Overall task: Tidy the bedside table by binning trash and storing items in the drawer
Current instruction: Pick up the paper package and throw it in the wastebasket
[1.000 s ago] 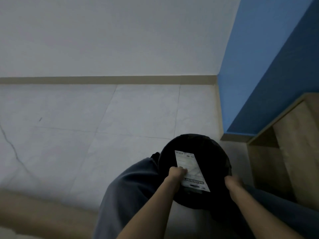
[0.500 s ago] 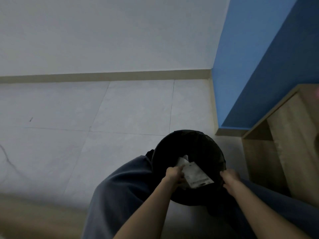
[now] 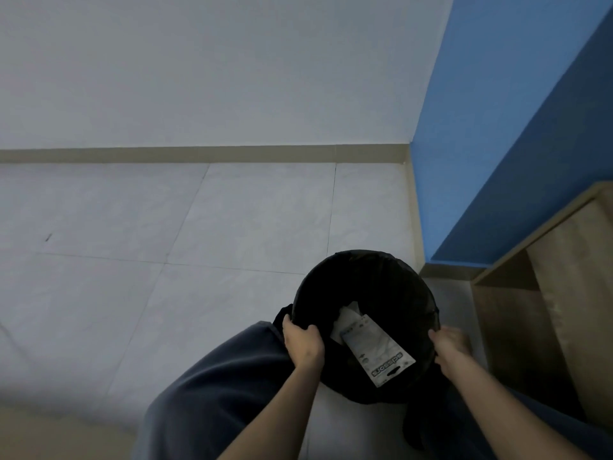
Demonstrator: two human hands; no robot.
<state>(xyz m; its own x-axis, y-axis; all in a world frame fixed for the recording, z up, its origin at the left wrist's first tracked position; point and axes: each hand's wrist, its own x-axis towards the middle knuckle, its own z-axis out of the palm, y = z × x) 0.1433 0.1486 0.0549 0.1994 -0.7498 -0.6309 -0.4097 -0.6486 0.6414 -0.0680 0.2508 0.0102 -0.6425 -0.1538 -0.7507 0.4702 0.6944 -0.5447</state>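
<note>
The person wears loose trousers of dull slate-blue cloth, smooth and faintly creased over the left knee. The right leg shows only as a darker strip at the lower right. Both forearms are bare down to the left hand and the right hand.

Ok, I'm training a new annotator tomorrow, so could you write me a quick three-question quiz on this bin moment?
1. True or false: the white packet lies inside the black bin.
2. Multiple choice: the left hand grips A) the bin's rim, B) the packet, C) a drawer handle.
3. Fill in: the wooden furniture stands on the person's ____ side of the bin.

Key: 1 true; 2 A; 3 right.
</note>
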